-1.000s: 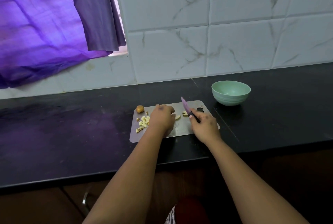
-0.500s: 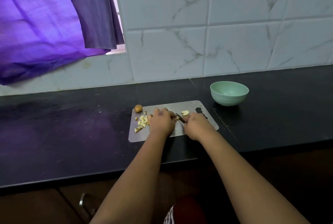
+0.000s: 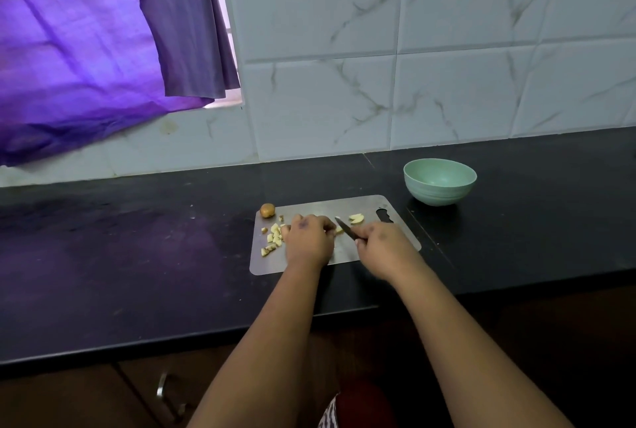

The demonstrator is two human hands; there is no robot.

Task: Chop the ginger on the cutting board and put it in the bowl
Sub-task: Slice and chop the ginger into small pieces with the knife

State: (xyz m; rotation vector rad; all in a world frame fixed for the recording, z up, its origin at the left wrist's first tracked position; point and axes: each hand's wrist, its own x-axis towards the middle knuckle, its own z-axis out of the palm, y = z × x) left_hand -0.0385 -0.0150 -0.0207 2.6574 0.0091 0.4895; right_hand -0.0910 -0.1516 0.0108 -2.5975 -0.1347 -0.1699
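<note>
Knife [image 3: 346, 227] gripped in right hand [image 3: 382, 248], blade angled up-left toward ginger piece [image 3: 339, 229] pinned under left hand [image 3: 308, 238] fingertips.

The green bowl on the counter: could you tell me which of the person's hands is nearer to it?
Right. The right hand, gripping the knife, is on the cutting board side nearest the green bowl; the left hand is farther left, by the chopped ginger.

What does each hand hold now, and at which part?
The right hand holds the knife by its handle, which the grip hides. The left hand holds down a ginger piece on the cutting board; where exactly cannot be told.
</note>
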